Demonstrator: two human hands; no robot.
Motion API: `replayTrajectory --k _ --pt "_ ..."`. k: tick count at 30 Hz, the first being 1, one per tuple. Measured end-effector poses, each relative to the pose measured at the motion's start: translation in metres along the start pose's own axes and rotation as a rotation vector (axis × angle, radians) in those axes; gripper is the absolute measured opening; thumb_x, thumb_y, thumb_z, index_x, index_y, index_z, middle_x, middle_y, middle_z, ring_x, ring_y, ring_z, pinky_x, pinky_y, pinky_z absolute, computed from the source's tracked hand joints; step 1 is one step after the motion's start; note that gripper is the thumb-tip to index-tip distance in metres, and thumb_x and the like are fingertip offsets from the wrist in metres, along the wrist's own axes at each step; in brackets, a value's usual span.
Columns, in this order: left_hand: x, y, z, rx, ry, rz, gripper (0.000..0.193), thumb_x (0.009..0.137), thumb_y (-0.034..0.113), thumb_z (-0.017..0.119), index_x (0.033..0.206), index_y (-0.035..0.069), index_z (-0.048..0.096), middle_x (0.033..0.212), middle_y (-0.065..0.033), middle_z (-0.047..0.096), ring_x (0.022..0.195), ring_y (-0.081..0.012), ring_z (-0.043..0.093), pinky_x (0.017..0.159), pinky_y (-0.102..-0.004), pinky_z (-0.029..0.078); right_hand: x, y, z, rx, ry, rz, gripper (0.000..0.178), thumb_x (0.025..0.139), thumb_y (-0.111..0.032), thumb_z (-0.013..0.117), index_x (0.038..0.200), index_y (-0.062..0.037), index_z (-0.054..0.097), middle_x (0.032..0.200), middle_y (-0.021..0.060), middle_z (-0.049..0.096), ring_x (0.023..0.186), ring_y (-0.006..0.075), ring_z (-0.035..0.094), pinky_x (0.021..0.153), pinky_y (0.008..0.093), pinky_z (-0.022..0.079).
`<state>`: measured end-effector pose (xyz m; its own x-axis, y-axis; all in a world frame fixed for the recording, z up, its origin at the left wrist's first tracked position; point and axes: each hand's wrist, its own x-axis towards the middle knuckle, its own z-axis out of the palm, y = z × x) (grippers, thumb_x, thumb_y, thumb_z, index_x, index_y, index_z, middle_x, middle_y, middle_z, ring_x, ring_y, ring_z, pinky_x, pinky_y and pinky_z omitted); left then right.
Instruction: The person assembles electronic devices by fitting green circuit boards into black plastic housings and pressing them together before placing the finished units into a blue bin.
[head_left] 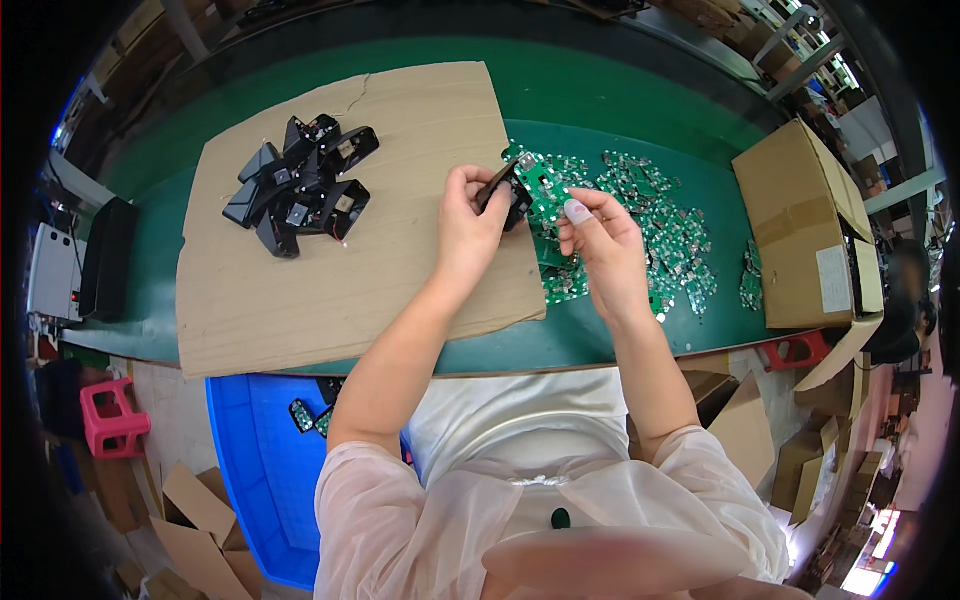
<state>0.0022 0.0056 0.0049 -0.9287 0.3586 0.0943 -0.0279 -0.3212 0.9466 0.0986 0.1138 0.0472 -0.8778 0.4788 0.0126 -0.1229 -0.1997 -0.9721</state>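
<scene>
Left hand (470,215): was clamped around a black housing (518,212), thumb laid along it. Right hand (605,235): pinched a green circuit board (540,185) between thumb and fingertips; whether board touched housing could not be told. Both were held by the right edge of the cardboard sheet (400,240), probably because the loose boards (685,245) lay just beside it. Housing cluster (285,180): sat on the sheet's left part, presumably for separation. Forearms (395,350): converged from below, elbows outward.
</scene>
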Motion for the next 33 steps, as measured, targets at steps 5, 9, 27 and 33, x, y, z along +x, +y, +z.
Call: replayTrajectory --k 5,9,27,33 --pt "0.001 0.002 -0.002 0.038 -0.006 0.03 0.018 0.084 0.002 0.055 0.097 0.0 0.042 0.081 -0.0089 0.057 0.068 -0.0117 0.058 0.054 -0.0248 0.049 0.006 0.008 -0.002 0.094 -0.037 0.095 0.016 0.087 -0.007 0.054 0.101 0.0 0.055 0.082 0.0048 0.058 0.066 0.0076 0.051 0.058 0.0204 0.044" --pt "-0.005 0.013 0.006 -0.107 -0.08 -0.031 0.02 0.084 0.004 0.056 0.099 0.0 0.043 0.085 -0.0088 0.056 0.073 -0.0118 0.057 0.054 -0.0243 0.051 0.007 0.012 -0.002 0.046 -0.012 0.076 0.015 0.087 -0.007 0.054 0.1 0.0001 0.055 0.081 0.0041 0.058 0.066 0.0073 0.051 0.058 0.0199 0.043" --pt "-0.01 0.013 0.007 -0.004 -0.101 -0.203 0.024 0.082 0.01 0.061 0.104 0.001 0.054 0.087 -0.0061 0.055 0.056 -0.0091 0.054 0.046 -0.0229 0.049 0.019 0.018 -0.003 -0.649 0.038 -0.744 0.006 0.08 -0.009 0.062 0.084 -0.0047 0.062 0.074 0.0041 0.052 0.068 0.0153 0.049 0.053 0.0262 0.041" --pt "-0.01 0.015 0.005 0.52 -0.132 0.587 0.023 0.075 0.004 0.064 0.096 0.012 0.063 0.107 -0.0089 0.05 0.061 -0.0141 0.056 0.056 -0.027 0.046 0.02 -0.016 -0.006 -1.363 -0.087 -0.986 0.009 0.071 -0.008 0.061 0.071 -0.0079 0.052 0.071 0.0024 0.053 0.067 0.0209 0.05 0.052 0.0331 0.042"
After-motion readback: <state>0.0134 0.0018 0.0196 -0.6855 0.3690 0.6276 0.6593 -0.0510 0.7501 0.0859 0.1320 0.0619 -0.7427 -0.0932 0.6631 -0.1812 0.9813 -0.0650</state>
